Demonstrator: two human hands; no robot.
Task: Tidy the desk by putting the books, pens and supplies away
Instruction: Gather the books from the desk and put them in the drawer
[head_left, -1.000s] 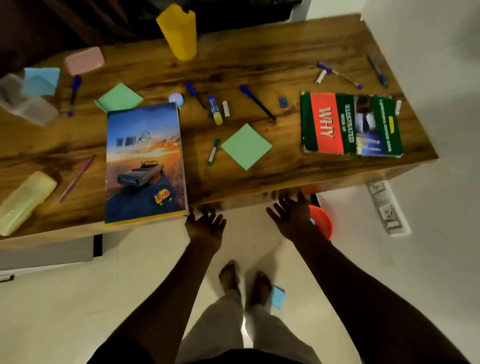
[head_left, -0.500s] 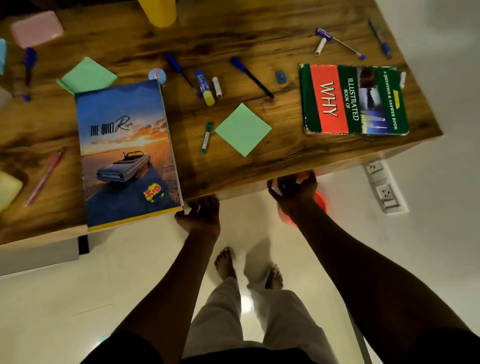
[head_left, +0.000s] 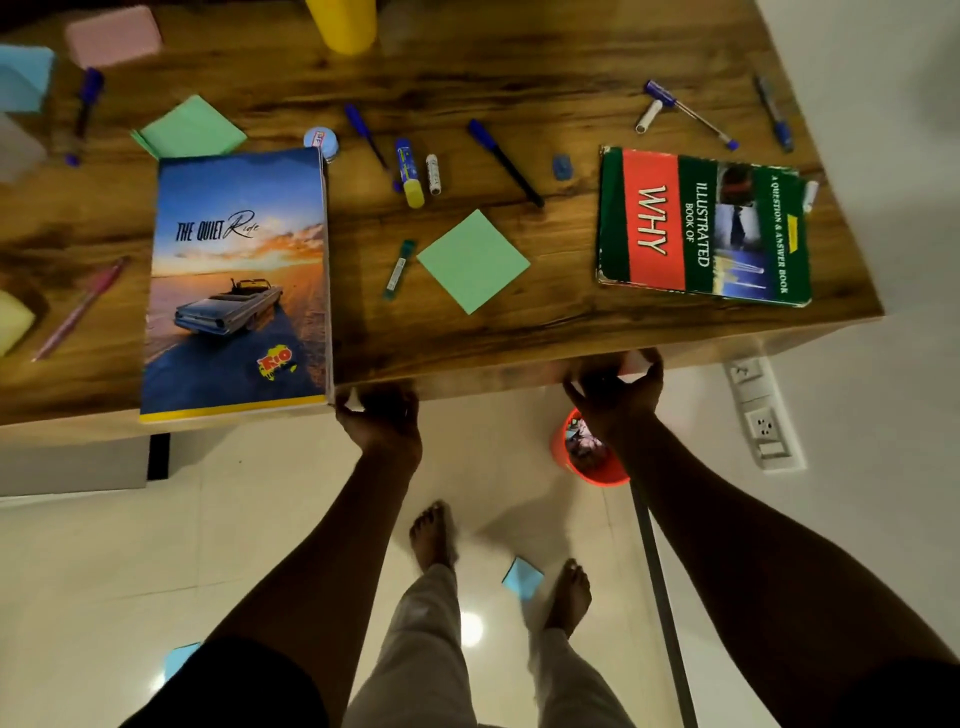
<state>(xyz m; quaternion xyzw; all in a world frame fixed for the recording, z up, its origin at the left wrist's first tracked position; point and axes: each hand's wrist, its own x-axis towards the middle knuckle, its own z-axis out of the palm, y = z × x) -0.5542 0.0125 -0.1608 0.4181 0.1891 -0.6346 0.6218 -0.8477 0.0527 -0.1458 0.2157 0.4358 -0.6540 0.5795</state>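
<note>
A blue notebook (head_left: 234, 280) with a car on its cover lies at the desk's front left. To the right lies a green and red "WHY" book (head_left: 701, 223). Between them are a green sticky pad (head_left: 472, 260), a teal marker (head_left: 399, 267), a glue stick (head_left: 409, 174), blue pens (head_left: 501, 161) and a blue eraser (head_left: 562, 166). More pens (head_left: 691, 114) lie at the back right, a pink pen (head_left: 78, 309) at the left. My left hand (head_left: 379, 415) and my right hand (head_left: 615, 389) both curl around the wooden desk's front edge (head_left: 493, 374).
A yellow cup (head_left: 343, 23), a pink pad (head_left: 111, 36) and another green pad (head_left: 189, 127) sit at the back. On the floor stand an orange bin (head_left: 587, 462) and loose blue notes (head_left: 522, 577). A power strip (head_left: 758, 410) hangs on the right wall.
Both hands have risen from below the desk to its front edge and closed around it. The view has moved closer to the desk.
</note>
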